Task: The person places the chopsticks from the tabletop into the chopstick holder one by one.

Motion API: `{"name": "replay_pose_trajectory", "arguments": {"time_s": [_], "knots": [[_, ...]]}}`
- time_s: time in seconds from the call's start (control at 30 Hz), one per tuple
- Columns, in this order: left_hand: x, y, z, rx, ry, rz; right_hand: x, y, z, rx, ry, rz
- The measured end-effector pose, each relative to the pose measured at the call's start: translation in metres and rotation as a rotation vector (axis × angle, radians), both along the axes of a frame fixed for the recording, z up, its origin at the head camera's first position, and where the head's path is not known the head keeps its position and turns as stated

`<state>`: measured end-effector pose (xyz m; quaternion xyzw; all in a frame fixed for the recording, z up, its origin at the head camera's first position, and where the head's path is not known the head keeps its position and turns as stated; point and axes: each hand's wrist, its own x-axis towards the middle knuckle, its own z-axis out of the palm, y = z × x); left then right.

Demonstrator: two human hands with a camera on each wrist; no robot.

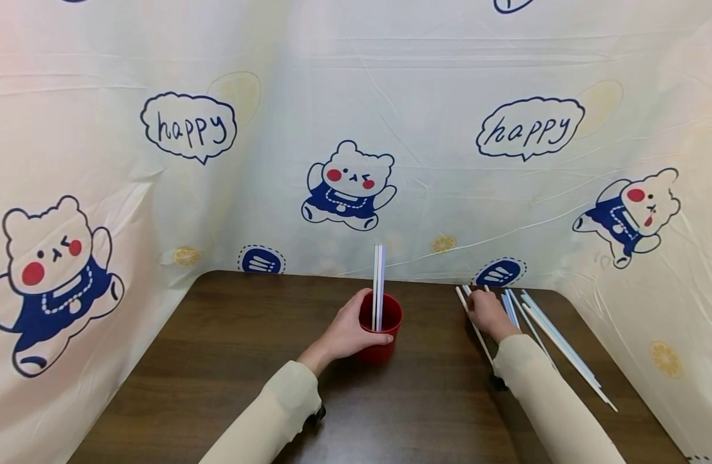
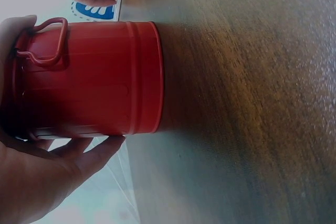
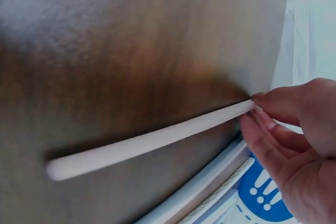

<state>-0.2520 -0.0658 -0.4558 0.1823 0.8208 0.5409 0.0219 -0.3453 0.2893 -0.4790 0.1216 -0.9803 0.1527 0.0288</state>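
My left hand (image 1: 346, 330) grips a red pail (image 1: 381, 352) in the middle of the table, thumb along the near side. In the left wrist view the pail (image 2: 100, 77) has a small wire handle (image 2: 59, 48) near the rim. A few thin white and pale blue sticks (image 1: 379, 283) stand upright in it. Toward the back right, my right hand (image 1: 490, 314) pinches the far end of a white stick (image 3: 152, 142) between thumb and fingers. The rest of this stick extends low over the table toward the wrist.
More white and pale blue sticks (image 1: 564, 341) lie spread on the brown wooden table (image 1: 216, 374) beside and beyond the right hand. A pale printed cloth (image 1: 425, 96) with bears hangs behind the table and along both sides.
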Motion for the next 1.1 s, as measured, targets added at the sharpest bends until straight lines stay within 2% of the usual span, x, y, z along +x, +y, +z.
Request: {"name": "replay_pose_trajectory", "arguments": {"time_s": [0.17,0.33,0.6,0.87,1.1], "knots": [[0.001,-0.001,0.002,-0.025,0.010,0.008,-0.002,0.000,0.007,-0.006,-0.087,-0.028],[0.002,-0.001,0.002,-0.027,0.009,0.004,-0.005,0.004,0.007,-0.038,-0.123,-0.083],[0.001,0.000,0.002,-0.009,0.004,0.002,-0.006,0.006,0.002,-0.334,-0.272,-0.165],[0.002,-0.001,0.002,-0.015,-0.002,0.005,0.004,-0.004,0.003,-0.619,-0.404,-0.180],[0.001,0.000,0.001,-0.012,-0.001,0.007,0.009,-0.011,0.004,-0.711,-0.406,-0.181]]}}
